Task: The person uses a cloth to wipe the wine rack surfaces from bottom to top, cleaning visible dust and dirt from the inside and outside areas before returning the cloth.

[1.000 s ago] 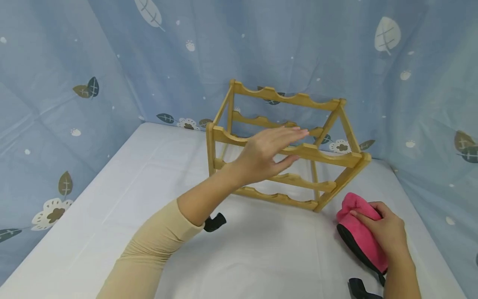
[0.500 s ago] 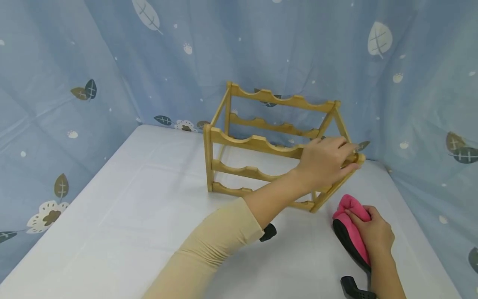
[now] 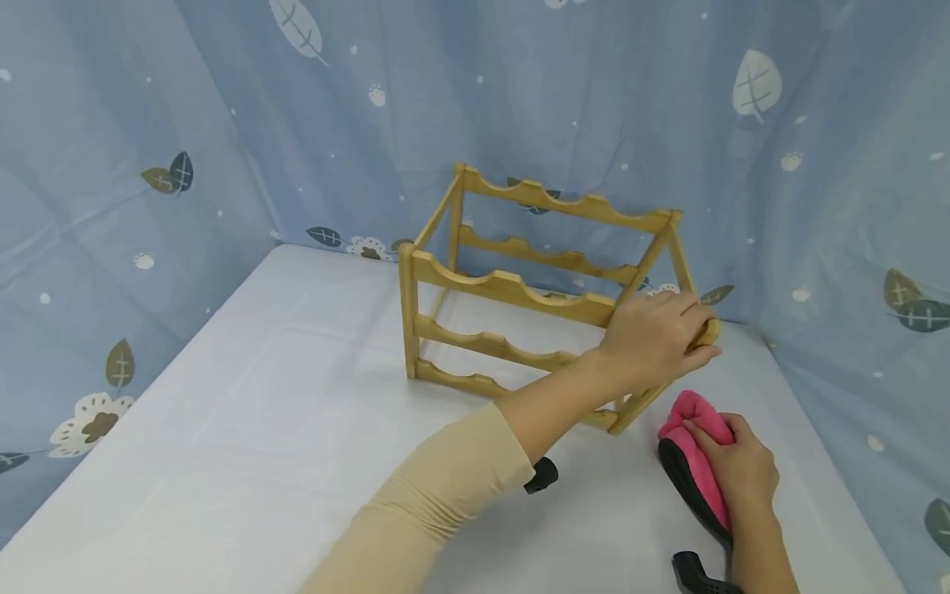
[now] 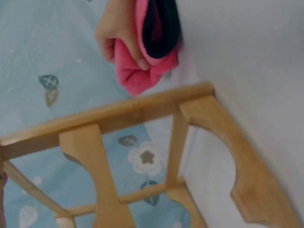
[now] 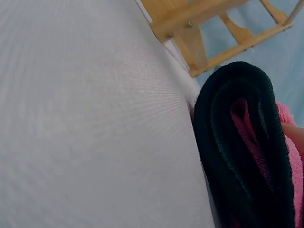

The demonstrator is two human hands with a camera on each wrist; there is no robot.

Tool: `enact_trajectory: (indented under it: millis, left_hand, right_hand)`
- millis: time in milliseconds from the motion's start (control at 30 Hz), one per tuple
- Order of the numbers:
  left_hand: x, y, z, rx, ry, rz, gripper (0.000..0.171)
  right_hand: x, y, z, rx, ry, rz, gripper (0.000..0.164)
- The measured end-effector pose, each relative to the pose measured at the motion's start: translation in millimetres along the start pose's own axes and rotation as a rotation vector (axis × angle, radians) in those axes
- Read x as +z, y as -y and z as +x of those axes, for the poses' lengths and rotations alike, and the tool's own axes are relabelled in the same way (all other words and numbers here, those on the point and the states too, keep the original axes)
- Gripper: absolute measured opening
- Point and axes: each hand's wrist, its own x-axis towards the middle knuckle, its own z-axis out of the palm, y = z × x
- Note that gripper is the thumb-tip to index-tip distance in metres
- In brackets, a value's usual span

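Wooden rack [image 3: 512,289]: one
Pink-and-black bundle [image 3: 699,466]: one
Hands [image 3: 647,340] [image 3: 740,469]: two, left and right
Black angled pieces [image 3: 542,476] [image 3: 699,575]: two I can see
Beige sleeve [image 3: 426,495]: one
Counter [image 3: 245,445]: one

A folded pink-and-black plush cloth [image 3: 701,462] shows hot pink on 1 face and black on the other, the dark side taking on a blue-green tinge in the right wrist view. The scalloped wooden rack [image 3: 512,289] is honey yellow throughout. A plain beige fabric sleeve [image 3: 423,495] crosses a plain white tabletop [image 3: 260,412], where 2 black plastic pieces [image 3: 542,476] appear. The light-blue printed fabric backdrop [image 3: 416,107] carries white paw prints and dots, white leaves, brown and dark-grey leaves, and white flowers with brown centres.
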Motion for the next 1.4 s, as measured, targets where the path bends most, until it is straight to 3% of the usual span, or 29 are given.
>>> enact_trajectory:
  millis: [200, 433, 667, 933, 1167, 1300, 1400]
  left_hand:
    - [-13.7, 1.7, -18.5, 0.076, -0.088, -0.148, 0.033]
    - [-26.5, 3.7, -35.6, 0.142, -0.141, -0.214, 0.030]
    - [-35.1, 16.7, -50.4, 0.257, -0.186, -0.404, 0.028]
    - [-49.4, 41.1, -59.1, 0.388, -0.163, -0.691, 0.020]
    - [-53.9, 60.6, -63.9, 0.457, -0.136, -0.987, 0.014]
    - [-55.9, 79.6, -70.3, 0.517, -0.086, -1.192, 0.012]
    - [-57.5, 97.3, -77.8, 0.552, -0.055, -1.270, 0.012]
  right_hand:
    - [-2.4, 0.8, 0.1, -0.026, 0.003, -0.011, 0.064]
    - [-1.9, -0.1, -0.4, -0.016, 0.000, -0.002, 0.066]
    - [-2.2, -2.9, -1.8, -0.002, 0.017, -0.016, 0.067]
    - [-3.1, 0.4, -2.1, -0.020, -0.018, 0.004, 0.061]
    - [-8.0, -2.4, -1.1, -0.013, -0.003, -0.003, 0.061]
    - [-5.9, -3.1, -0.9, -0.012, 0.008, 0.006, 0.063]
    - [-2.3, -1.9, -0.8, -0.022, 0.009, 0.010, 0.064]
